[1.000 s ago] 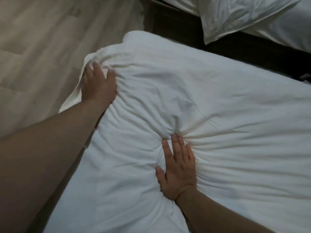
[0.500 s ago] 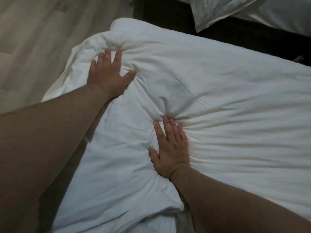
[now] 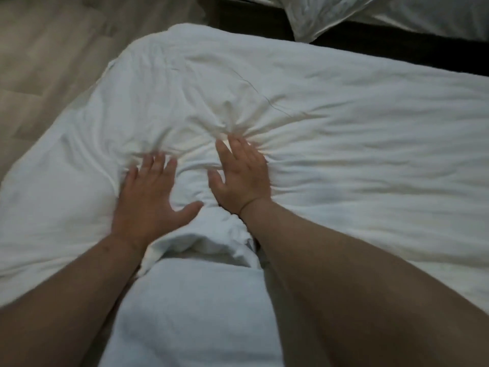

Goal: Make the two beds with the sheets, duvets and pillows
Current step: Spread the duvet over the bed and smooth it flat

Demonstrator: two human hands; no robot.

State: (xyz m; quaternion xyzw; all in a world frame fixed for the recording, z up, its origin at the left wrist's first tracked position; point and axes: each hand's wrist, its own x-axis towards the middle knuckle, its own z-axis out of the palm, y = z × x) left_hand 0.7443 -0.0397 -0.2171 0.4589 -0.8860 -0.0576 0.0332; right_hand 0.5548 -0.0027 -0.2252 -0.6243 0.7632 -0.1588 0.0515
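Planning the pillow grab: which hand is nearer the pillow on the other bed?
Right. The right hand presses the duvet below-left of the pillow; the left hand lies farther left.

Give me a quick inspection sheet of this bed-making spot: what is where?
Surface: white bedding below the duvet, near the person; sheet or mattress, cannot tell.
Job's things: white duvet, wrinkled, bunched between the hands; white pillow at the far right.
Clutter: nothing seen.
Hands: left hand and right hand both open, pressing flat on the duvet.
Cables: nothing seen.
Surroundings: pale wooden floor at the left; dark gap between duvet and pillow.
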